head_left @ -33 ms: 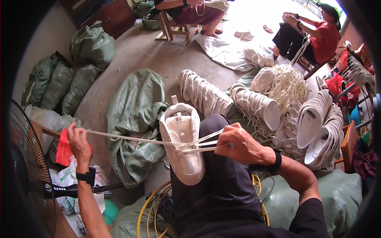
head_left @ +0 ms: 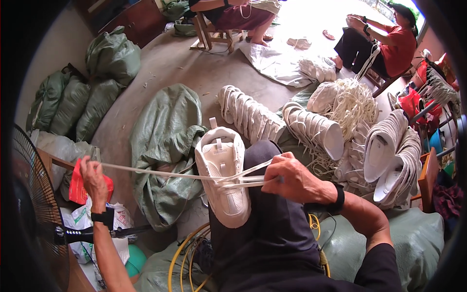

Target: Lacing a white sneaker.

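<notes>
**White sneaker resting on dark trousers, its lace stretching toward both hands**

The white sneaker [head_left: 220, 163] is resting on the person's dark trousers [head_left: 272, 228], at the thigh just beside a raised knee, its toe pointing toward the body and its opening facing up. From its front, a pale lace [head_left: 155, 171] is running taut to the left hand [head_left: 94, 180], whose bent fingers are narrowing around the far end. The right hand [head_left: 297, 179] is closing in a fist around several lace strands [head_left: 250, 181] at the shoe's other side, just above the trousers.

Left of the sneaker, a crumpled green woven sack [head_left: 168, 151] is lying on the concrete floor [head_left: 153, 63]. Beyond the right hand, 2 rows of nested white shoe uppers [head_left: 250, 114] [head_left: 314, 129] are leaning on their sides, and a loose heap of laces [head_left: 352, 107] is spreading beside them. A fan [head_left: 39, 194] is standing at the far left, near a red bag [head_left: 75, 187] behind the left hand. Yellow tubing [head_left: 173, 263] is curving beside the trousers. Farther off, 2 co-workers [head_left: 396, 51] [head_left: 248, 14] are sitting, and filled green sacks [head_left: 112, 56] are piling up at the left wall.
</notes>
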Motion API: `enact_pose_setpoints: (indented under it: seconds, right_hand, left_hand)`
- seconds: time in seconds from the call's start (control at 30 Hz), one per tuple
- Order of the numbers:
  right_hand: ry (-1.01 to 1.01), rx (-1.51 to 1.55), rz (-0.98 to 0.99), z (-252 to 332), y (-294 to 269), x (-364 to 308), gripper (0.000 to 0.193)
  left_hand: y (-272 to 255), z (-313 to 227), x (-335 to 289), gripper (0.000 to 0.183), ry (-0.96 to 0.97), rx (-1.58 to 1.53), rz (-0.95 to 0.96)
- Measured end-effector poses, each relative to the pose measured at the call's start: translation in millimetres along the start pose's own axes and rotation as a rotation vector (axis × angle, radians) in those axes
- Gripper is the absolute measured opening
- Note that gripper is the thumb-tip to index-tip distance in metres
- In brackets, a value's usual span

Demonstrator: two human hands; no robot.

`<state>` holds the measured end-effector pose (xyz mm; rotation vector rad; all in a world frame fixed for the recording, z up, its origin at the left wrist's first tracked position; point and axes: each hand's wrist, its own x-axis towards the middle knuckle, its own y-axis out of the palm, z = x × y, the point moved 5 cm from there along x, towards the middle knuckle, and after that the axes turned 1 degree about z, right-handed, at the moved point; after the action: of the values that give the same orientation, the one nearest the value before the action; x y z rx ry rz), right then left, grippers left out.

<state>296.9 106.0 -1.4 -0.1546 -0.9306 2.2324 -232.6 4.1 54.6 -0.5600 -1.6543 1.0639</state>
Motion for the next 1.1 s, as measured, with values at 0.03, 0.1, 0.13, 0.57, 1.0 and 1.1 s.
enact_pose_setpoints:
  seconds: [0.03,0.1,0.13,0.57,1.0,1.1]
  right_hand:
    - [-0.038,0.033,-0.008,2,3,0,0.012]
    - [-0.058,0.067,0.007,2,14,5,0.012]
    - [-0.101,0.043,-0.038,4,18,10,0.015]
    - [-0.183,-0.229,-0.154,-10,24,16,0.025]
    - [0.292,0.110,-0.115,-58,-23,8,0.018]
    - [0.447,0.113,-0.069,-74,-45,0,0.028]
  left_hand:
    - [2,28,-2,0.013,0.025,0.001,-0.022]
    - [12,79,-8,0.015,-0.002,0.023,-0.005]
    - [18,103,-12,0.014,-0.059,0.090,0.012]
    - [19,270,-43,0.022,-0.402,0.705,0.192]
    - [96,185,-43,0.015,-0.126,0.283,0.219]
    - [92,20,-47,0.016,0.103,-0.024,0.057]
